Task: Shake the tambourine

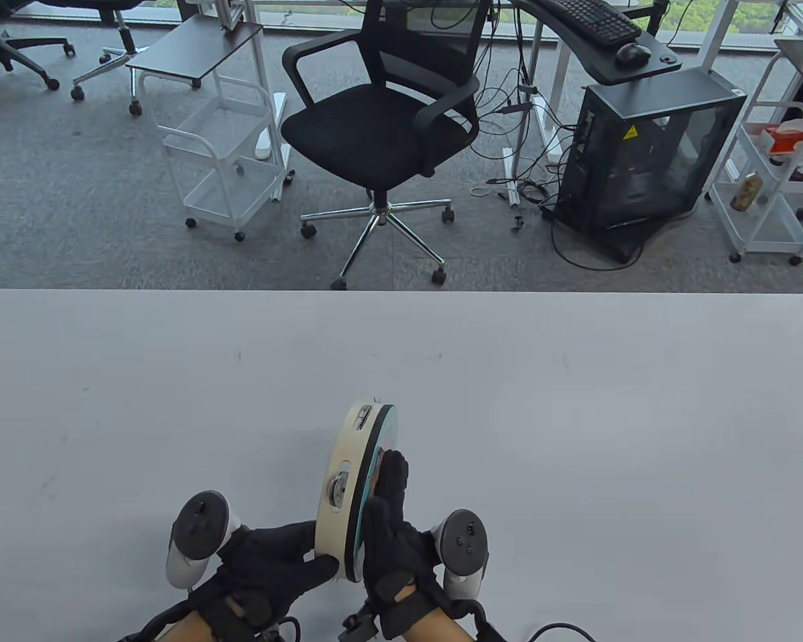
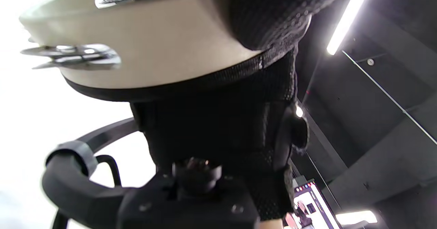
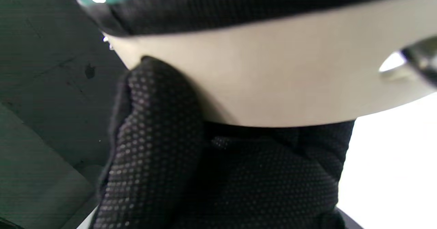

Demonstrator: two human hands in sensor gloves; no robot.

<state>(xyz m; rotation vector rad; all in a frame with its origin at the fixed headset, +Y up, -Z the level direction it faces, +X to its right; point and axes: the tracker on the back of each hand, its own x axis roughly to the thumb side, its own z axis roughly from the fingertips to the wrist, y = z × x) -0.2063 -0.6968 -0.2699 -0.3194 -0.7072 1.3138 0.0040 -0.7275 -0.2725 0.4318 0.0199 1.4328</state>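
Both hands grip tambourine [image 1: 348,488] on edge at 6 o'clock: left hand [image 1: 268,568] on rim, right hand [image 1: 391,535] on face; I'd shake briskly, grip firm, jingles [image 1: 339,487] free.

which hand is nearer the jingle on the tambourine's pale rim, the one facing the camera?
Left, marginally. Both hands hold the tambourine. The left hand grips the pale frame just below that jingle; the right hand lies on the drumhead side, across the rim from it.
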